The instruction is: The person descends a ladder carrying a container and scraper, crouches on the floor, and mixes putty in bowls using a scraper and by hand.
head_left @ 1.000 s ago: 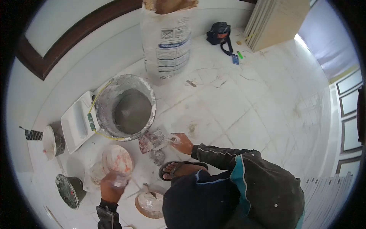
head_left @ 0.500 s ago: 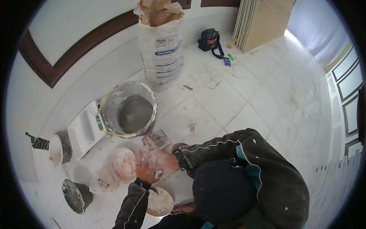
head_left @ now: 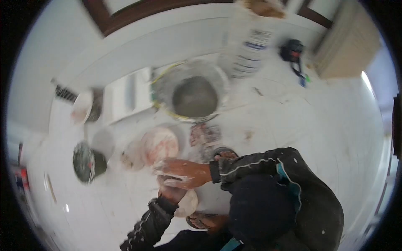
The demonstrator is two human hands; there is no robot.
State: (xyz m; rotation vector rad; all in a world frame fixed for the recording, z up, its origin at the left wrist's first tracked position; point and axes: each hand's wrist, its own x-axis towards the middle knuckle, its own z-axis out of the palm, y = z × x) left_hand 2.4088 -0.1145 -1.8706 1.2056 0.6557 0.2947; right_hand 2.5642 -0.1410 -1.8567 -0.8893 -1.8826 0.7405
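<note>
My right hand (head_left: 184, 172) lies over my left hand (head_left: 172, 192), palms together, with white paste smeared on both. The right fingers are stretched out and pressed flat across the left hand, holding no tool. The left fingers are mostly hidden beneath. Just beyond the hands sits a round pale lid-like disc (head_left: 161, 144) with reddish stains. A second pale round disc (head_left: 187, 203) shows partly below my left wrist. A crumpled, stained wrapper (head_left: 205, 136) rests on the floor near the right hand.
A large bucket (head_left: 194, 98) of grey mix stands ahead, beside a white tray (head_left: 127, 98). A small dark bucket (head_left: 90, 163) lies tilted at left, near a white pail (head_left: 83, 106). Behind are a paper sack (head_left: 251, 46), a black bag (head_left: 292, 50) and leaning boards (head_left: 347, 46).
The view has swung, so the bucket, sack and tray appear shifted right and up. My hands, blurred together before, now show the right one lying over the left.
</note>
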